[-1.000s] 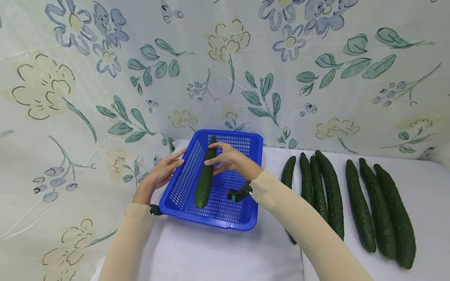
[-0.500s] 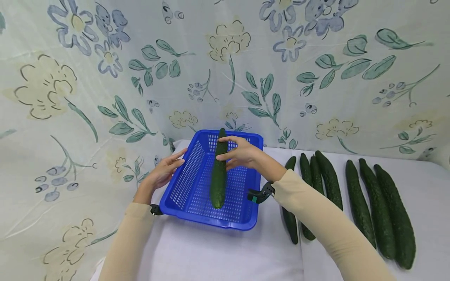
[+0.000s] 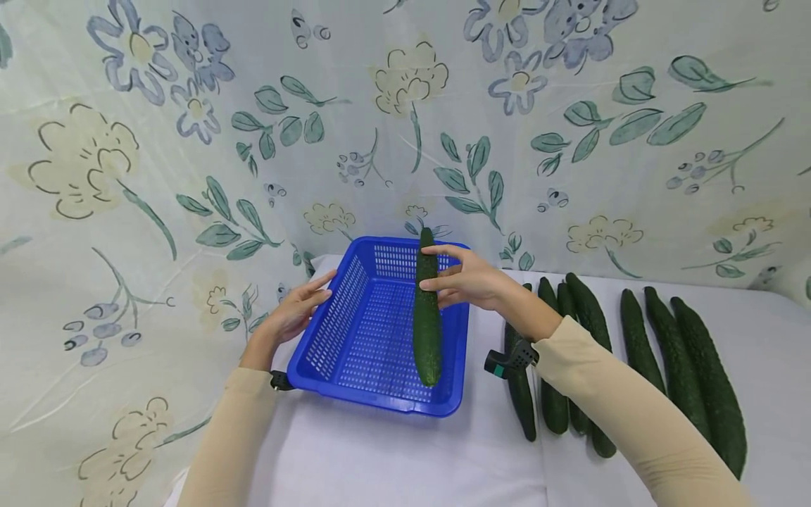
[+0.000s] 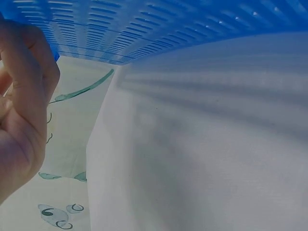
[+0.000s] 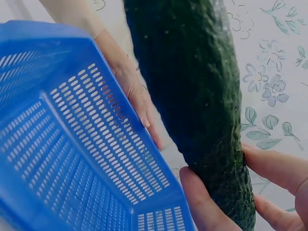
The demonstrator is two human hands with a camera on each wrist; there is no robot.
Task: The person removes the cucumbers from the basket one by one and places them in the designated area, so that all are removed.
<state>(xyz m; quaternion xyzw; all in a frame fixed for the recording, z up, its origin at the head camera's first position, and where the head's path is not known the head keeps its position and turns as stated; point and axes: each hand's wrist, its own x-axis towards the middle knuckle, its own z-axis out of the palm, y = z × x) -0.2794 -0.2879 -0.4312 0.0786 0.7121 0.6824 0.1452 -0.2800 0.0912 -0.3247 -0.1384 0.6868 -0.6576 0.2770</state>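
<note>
My right hand [image 3: 472,282] pinches a dark green cucumber [image 3: 427,331] between thumb and fingers, near its upper end. The cucumber is held over the right part of a blue plastic basket [image 3: 374,403]; its top end reaches past the basket's back rim. In the right wrist view the thumb [image 5: 204,202] presses one side of the bumpy cucumber [image 5: 192,82] and fingers the other. My left hand [image 3: 294,310] holds the basket's left side, thumb at the rim. From the left wrist, the basket's slotted underside [image 4: 144,29] shows above the white cloth. No other cucumber is visible inside.
Several cucumbers lie lengthwise on the white cloth [image 3: 405,458] to the right: one group [image 3: 592,310] partly under my right forearm, another group [image 3: 687,373] farther right. A floral curtain [image 3: 405,127] hangs behind the basket. Each wrist wears a black strap [image 3: 513,358].
My right hand has moved the cucumber rightward from the basket's left-middle toward its right side and raised it. The left hand and basket stay nearly in place.
</note>
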